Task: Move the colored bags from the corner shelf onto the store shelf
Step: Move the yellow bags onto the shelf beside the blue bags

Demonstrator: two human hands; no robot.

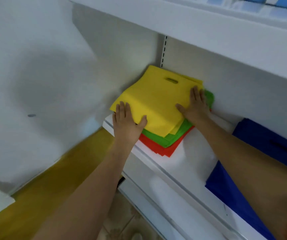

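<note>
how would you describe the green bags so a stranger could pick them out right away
Look at the white shelf where it meets the wall corner: a stack of flat bags sits there under both hands. The green bags are the middle layer, showing only as a strip between the yellow bag with the cut-out handle on top and the red bags at the bottom.

1. flat green fabric bags (172, 136) and flat red fabric bags (163, 148) mostly hidden beneath the flat yellow fabric bag (156, 103)
2. folded blue fabric bags (267, 141) partly covered by the right forearm, cut off at the right edge
3. upper white shelf's blue items (281, 1) blurred, cropped
</note>
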